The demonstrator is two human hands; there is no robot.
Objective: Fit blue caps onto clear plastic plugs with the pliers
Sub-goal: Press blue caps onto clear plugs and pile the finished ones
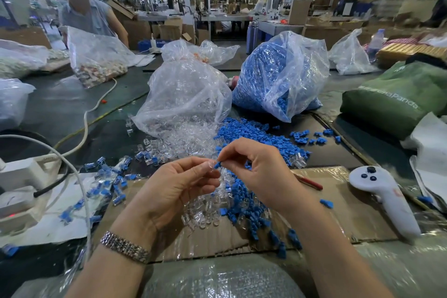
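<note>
My left hand (179, 184) pinches a clear plastic plug (211, 167) between thumb and fingers above the cardboard. My right hand (251, 164) pinches a small blue cap (217, 165) and holds it against the plug's end. Below the hands lies a mixed heap of loose clear plugs (205, 213) and blue caps (244, 203). Finished plugs with blue caps (106, 181) are scattered to the left. A red-handled tool (308, 181), possibly the pliers, lies on the cardboard just right of my right wrist, mostly hidden.
A bag of clear plugs (183, 99) and a bag of blue caps (278, 80) stand behind the hands. A white controller (384, 196) lies at right, a power strip (21, 174) with cables at left, a green bag (396, 94) far right. A person works at back left.
</note>
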